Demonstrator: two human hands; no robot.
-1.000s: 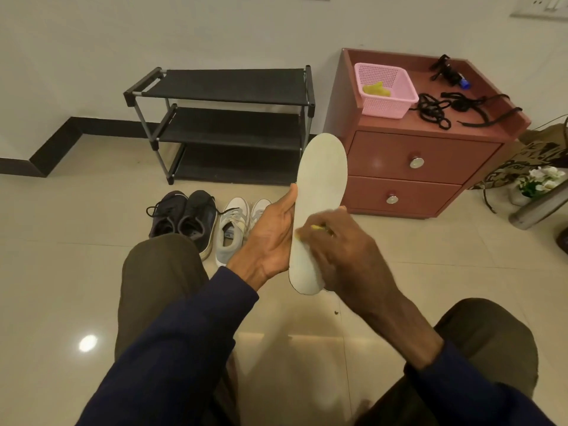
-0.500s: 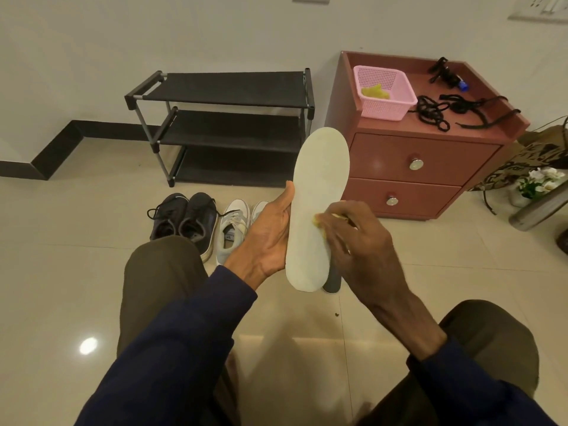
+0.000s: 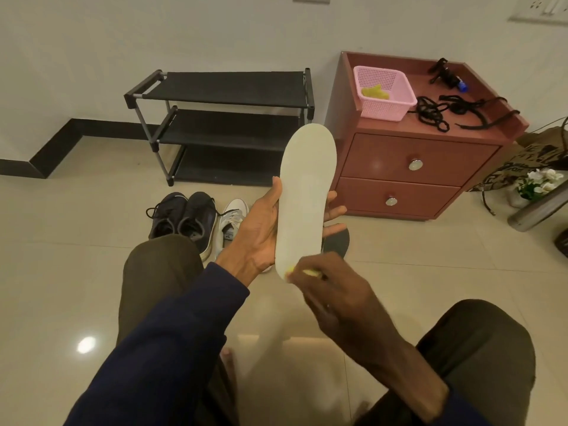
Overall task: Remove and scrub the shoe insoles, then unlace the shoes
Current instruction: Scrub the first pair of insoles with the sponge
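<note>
Pale insole held upright, scrubbed at its heel tip
The left hand clasps its middle, thumb and fingers round the edges; just below, the right hand pinches a yellow scrub pad against the tip (barely on it). A hard stroke could slip off or flex the insole loose.

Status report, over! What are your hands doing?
Left hand holds pale insole upright. Right hand pinches yellow scrubber at its lower end. Shoes on floor beyond, not in the way.

You sit in a home, by a black shoe rack, shoes on tiled floor, and a reddish bedside cabinet.
</note>
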